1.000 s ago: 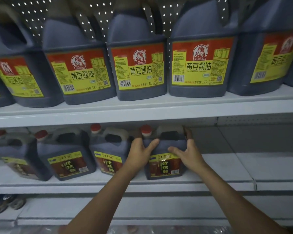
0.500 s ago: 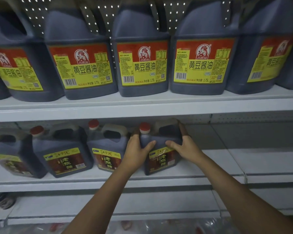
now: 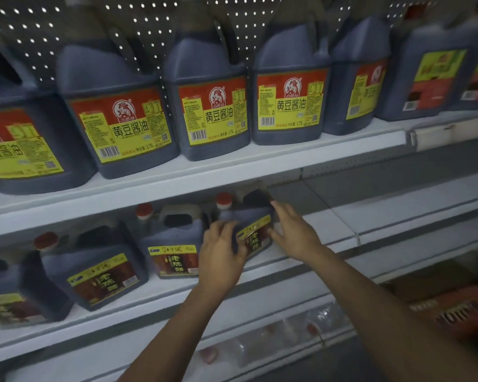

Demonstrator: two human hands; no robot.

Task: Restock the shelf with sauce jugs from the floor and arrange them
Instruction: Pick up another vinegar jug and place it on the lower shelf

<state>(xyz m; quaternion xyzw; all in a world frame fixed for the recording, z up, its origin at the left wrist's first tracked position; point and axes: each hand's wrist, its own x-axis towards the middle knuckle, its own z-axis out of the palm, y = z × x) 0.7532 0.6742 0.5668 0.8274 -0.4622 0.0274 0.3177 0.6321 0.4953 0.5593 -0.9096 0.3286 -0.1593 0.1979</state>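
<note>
A: What takes up most of the view?

B: The white metal shelving unit [image 3: 232, 172], with a perforated back panel. On its upper board stands a row of large dark plastic soy sauce jugs with red-and-yellow labels [image 3: 213, 97], side by side.

A: And below that board?

B: The lower white shelf board [image 3: 342, 230] carries smaller dark plastic vinegar jugs with red caps and brown-and-yellow labels [image 3: 174, 244], also in a row. To the right of that row the board is bare.

A: Which jug is being handled?

B: The rightmost dark vinegar jug with the red cap [image 3: 253, 224], just beside its neighbour at the end of the row. It stands on the lower board, turned a little so its label faces left of the camera.

A: How do the hands sit on it?

B: The left hand [image 3: 221, 255] lies against the jug's left front, fingers spread and loose. The right hand [image 3: 293, 235] is at its right side, fingers extended along the body. Both look open and pressed flat against the jug rather than closed around it, though the picture is blurred.
</note>
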